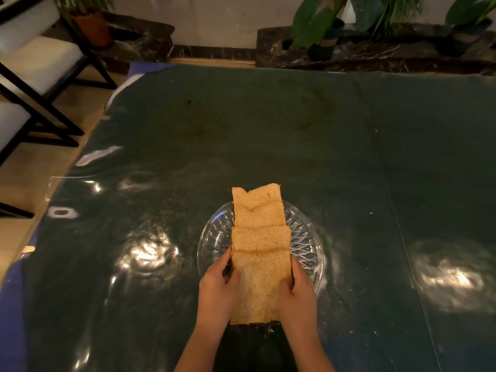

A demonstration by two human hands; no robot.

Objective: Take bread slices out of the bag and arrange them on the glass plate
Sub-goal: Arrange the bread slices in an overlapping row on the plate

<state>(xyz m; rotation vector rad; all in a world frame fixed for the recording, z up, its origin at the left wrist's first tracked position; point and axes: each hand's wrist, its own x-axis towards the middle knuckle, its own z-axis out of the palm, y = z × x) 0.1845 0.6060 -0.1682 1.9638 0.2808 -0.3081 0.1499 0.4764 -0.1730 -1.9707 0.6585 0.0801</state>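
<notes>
While both hands, left hand and right hand, pinch the nearest bread slice at the glass plate's six o'clock, its soft, light, crumbly body wants edge-holds.

Looks like a home dining area or lounge. Big table w/ dark green cloth under clear plastic sheet, white-cushioned black-frame chairs at left, potted plants on dark marble ledge along pale wall, warm tiled floor.
</notes>
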